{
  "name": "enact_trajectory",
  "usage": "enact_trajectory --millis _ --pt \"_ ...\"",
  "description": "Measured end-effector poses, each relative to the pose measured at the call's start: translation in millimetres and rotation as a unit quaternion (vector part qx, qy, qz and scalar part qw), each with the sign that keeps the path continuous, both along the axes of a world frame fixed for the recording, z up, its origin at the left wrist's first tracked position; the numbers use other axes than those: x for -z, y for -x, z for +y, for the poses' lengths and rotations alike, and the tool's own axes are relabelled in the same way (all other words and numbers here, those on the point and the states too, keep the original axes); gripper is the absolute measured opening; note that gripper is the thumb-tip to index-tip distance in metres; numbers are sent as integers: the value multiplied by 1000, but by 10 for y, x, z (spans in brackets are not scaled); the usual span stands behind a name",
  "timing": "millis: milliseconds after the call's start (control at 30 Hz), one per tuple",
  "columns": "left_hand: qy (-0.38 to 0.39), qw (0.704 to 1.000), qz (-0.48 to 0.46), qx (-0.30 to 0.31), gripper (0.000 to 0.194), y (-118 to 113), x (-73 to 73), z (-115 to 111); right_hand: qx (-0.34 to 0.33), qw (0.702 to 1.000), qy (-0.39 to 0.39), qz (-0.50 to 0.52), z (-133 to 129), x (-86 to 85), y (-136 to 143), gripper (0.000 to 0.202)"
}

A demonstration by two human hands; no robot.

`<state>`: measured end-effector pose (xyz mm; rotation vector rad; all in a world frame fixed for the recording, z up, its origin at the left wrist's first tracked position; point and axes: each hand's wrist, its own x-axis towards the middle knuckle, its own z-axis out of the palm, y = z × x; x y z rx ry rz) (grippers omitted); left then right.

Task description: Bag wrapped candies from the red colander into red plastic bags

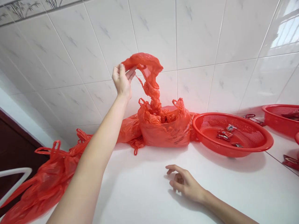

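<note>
My left hand [123, 79] is raised near the tiled wall, its fingers closed on the end of a crumpled red plastic bag [149, 67]. That bag hangs in a twisted strand down into a larger red plastic bag [165, 133], which stands with its mouth up and its handles sticking out, stuffed with more crumpled red bags [153, 118]. My right hand [184, 183] is low over the white table, fingers loosely curled and apart, with nothing in them. Close by on its right is a red plastic basket [231, 152] with small red packets [225, 134] inside.
More red plastic bags [56, 174] are heaped at the left, near a white curved bar [16, 171]. A second red basket [280, 124] stands far right, with red-handled scissors [251, 116] near it and a red packet [291, 161] on the white table [140, 193]. White tiles [198, 37] rise behind.
</note>
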<state>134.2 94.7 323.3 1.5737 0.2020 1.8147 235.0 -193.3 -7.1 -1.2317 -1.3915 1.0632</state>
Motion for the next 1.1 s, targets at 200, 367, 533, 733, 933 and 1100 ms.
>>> enact_trajectory --millis 200,367,533,733,933,1100 --pt "15 1000 8 11 21 294 2 -202 63 993 -77 -63 161 -89 -244 75" --pt "47 994 102 13 27 371 58 -340 88 991 -78 -60 326 -231 -283 87" --pt "0 976 215 11 20 270 293 -466 115 987 -98 -58 519 -416 -274 89" --pt "-106 834 522 -140 21 -69 827 -449 140 981 -114 -70 722 -457 -240 87" --pt "-121 678 715 -119 25 -326 929 -295 184 946 -207 -166 752 -499 -224 80" --pt "-99 613 779 -87 26 -472 869 -269 278 835 -330 -341 964 -1090 -326 75"
